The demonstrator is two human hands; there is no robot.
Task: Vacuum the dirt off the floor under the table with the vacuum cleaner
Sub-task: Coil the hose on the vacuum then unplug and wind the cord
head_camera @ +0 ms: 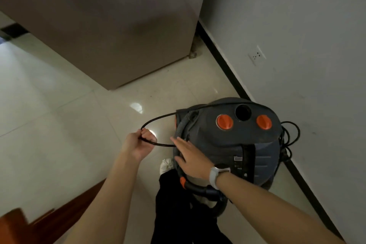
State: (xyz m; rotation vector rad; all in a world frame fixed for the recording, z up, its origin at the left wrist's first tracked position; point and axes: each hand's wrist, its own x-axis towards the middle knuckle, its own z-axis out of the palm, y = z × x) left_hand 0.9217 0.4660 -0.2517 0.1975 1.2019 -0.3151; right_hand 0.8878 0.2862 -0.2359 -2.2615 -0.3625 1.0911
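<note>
Head view: one downward look at a tiled floor (59,105) by a wall corner.
Vacuum cleaner: vacuum cleaner (237,138), a dark grey canister with two orange knobs (224,122) and a round black port between them, stands on the floor close to the wall (297,25), just ahead of the person.
Hose: grey ribbed hose (181,125) curls down the canister's left side.
Cord: thin black power cord (158,118) loops out from the canister top to the left and back; more of it lies coiled at the canister's right, by the baseboard.
Left hand: left hand (138,144) is clenched around the cord loop, held out left of the canister.
Right hand: right hand (190,156), fingers straight and spread, lies flat against the canister's left edge, grasping nothing; a white watch (214,175) sits on the wrist.
Surroundings: grey-brown cabinet (118,25) stands beyond; a wall socket (257,55) is to the right; reddish wooden furniture (29,222) shows at the lower left.
</note>
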